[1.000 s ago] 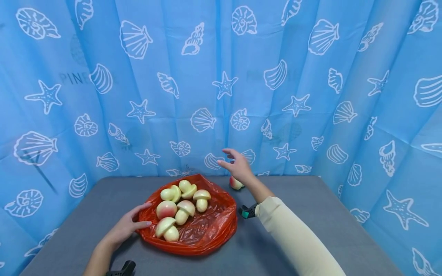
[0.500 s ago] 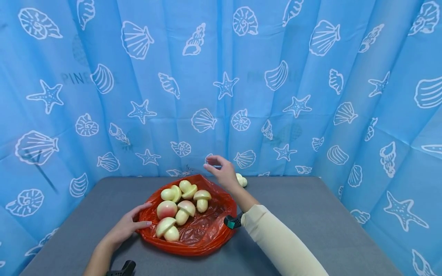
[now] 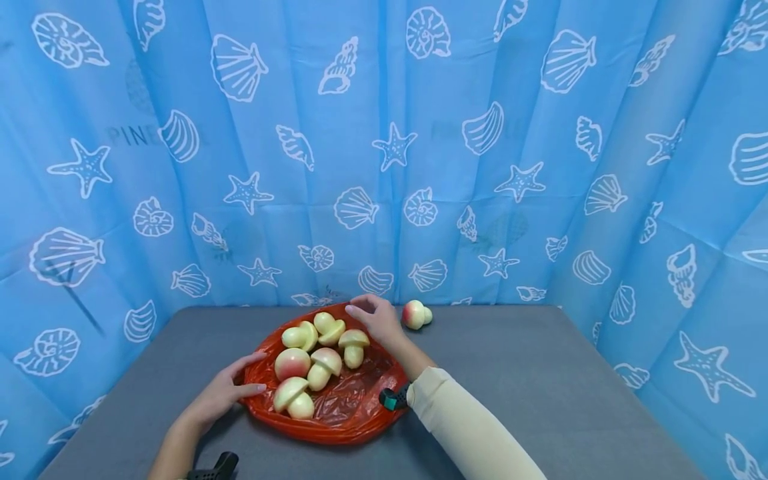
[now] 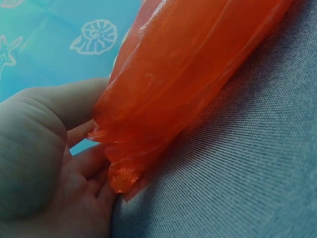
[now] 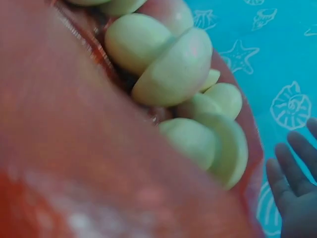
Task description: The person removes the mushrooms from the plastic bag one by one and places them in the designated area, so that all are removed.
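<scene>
A red plastic bag (image 3: pixel 360 427) lies spread wide with several pale mushrooms (image 3: pixel 353 347) inside, some with pink-blushed caps. My left hand (image 3: pixel 216 397) holds the bag's left rim, thumb lapping over the edge; in the left wrist view, the bag (image 4: pixel 158 89) hides the ends of the thumb and fingers. At the back right rim, my right hand (image 3: pixel 379 323) has its thumb and fingertips close to the plastic; contact is hard to tell. In the right wrist view, the right hand's fingers (image 5: pixel 281 181) are spread beside the bag, with nothing in them.
One loose mushroom (image 3: pixel 415 315) with a red cap lies on the grey table (image 3: pixel 516 387), behind and right of the bag. A blue curtain (image 3: pixel 384 167) with white shell prints stands directly behind the table's back edge and along both sides.
My right hand has moved left and down, from above the table's back to the bag's rear rim. The loose mushroom behind it is now in full view. My left hand stays in place.
</scene>
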A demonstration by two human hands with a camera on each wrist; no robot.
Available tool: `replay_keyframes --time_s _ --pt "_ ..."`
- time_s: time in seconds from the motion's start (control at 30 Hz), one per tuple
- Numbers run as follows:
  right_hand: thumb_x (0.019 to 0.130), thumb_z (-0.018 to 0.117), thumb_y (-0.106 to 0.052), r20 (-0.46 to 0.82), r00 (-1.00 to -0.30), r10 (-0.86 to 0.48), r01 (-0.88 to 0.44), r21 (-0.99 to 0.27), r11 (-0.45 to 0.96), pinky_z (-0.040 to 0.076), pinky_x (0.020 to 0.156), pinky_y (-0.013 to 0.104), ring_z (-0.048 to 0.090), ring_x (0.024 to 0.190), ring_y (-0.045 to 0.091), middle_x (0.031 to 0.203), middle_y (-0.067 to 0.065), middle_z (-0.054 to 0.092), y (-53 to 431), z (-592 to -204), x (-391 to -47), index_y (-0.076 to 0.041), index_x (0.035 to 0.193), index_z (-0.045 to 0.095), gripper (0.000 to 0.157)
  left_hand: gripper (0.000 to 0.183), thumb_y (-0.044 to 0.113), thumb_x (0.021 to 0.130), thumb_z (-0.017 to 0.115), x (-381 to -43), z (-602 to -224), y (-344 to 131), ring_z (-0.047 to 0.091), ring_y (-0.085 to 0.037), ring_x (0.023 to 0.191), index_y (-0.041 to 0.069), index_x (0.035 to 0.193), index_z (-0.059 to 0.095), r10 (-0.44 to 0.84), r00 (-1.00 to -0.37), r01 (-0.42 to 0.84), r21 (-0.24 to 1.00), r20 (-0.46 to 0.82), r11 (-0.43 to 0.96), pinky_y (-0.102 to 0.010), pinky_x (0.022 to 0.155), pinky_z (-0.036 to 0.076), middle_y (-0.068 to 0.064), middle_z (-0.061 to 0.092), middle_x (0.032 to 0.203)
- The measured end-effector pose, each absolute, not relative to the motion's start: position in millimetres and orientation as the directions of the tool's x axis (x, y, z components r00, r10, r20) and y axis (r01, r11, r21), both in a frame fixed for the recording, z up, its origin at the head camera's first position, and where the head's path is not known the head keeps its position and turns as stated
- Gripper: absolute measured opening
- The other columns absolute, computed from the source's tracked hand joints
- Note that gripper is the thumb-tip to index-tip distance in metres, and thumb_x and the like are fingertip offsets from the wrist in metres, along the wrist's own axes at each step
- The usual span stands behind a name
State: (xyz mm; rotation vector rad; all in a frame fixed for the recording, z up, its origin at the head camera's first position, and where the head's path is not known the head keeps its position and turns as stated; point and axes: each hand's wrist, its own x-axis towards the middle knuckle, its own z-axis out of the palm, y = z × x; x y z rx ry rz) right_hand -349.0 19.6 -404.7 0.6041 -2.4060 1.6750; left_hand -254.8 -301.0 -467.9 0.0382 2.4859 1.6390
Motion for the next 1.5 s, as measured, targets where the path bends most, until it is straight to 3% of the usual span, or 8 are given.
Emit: replay_keyframes --time_s 0.2,0.5,0.83,1.07,1.5 --pt "0.091 0.069 -0.03 0.209 -0.92 -0.331 -0.343 -0.836 0.427 0.051 0.087 0.038 0.062 0.106 0.025 0.111 0.007 0.068 22.6 -414.6 -353.6 -0.004 0.114 0.067 0.035 0.071 0.03 0.088 0.072 -254.7 -466.8 -300.2 0.029 -0.047 0.134 0.012 0.148 0.039 0.119 -0.986 -0.064 0.919 -0.119 0.39 -0.053 0.096 0.045 -0.027 0.025 0.152" --pt "0.087 0.074 -0.03 0.049 -0.885 -0.464 -0.345 -0.739 0.579 0.049 0.086 0.039 0.059 0.104 0.025 0.115 0.01 0.065 27.0 -416.7 -355.3 -0.003 0.118 0.065 0.042 0.072 0.031 0.087 0.072 -255.2 -468.5 -300.2 0.027 -0.048 0.135 0.011 0.148 0.039 0.108 -0.986 -0.071 0.91 -0.125 0.408 -0.055 0.097 0.043 -0.027 0.026 0.152" --pt "0.085 0.077 -0.027 -0.045 -0.837 -0.545 -0.379 -0.67 0.638 0.048 0.083 0.034 0.057 0.098 0.019 0.111 0.005 0.064 23.6 -411.8 -357.8 -0.005 0.119 0.065 0.043 0.072 0.03 0.089 0.071 -252.6 -467.7 -299.1 0.024 -0.05 0.135 0.008 0.149 0.036 0.127 -0.986 -0.041 0.905 -0.104 0.423 -0.06 0.1 0.038 -0.029 0.023 0.153" --pt "0.084 0.078 -0.027 -0.053 -0.829 -0.556 -0.389 -0.659 0.643 0.048 0.08 0.032 0.056 0.094 0.016 0.11 0.002 0.065 26.5 -406.0 -356.4 -0.008 0.118 0.066 0.04 0.071 0.029 0.089 0.071 -253.6 -467.7 -299.1 0.025 -0.048 0.135 0.009 0.148 0.037 0.127 -0.986 -0.045 0.909 -0.107 0.414 -0.057 0.1 0.04 -0.028 0.024 0.153" --pt "0.086 0.076 -0.029 0.049 -0.813 -0.58 -0.46 -0.663 0.59 0.049 0.088 0.035 0.059 0.107 0.022 0.115 0.004 0.065 42.3 -386.5 -345.8 -0.006 0.122 0.064 0.044 0.073 0.03 0.089 0.071 -252.7 -467.4 -298.1 0.025 -0.049 0.135 0.008 0.149 0.036 0.124 -0.986 -0.05 0.901 -0.114 0.431 -0.059 0.101 0.038 -0.029 0.023 0.153"
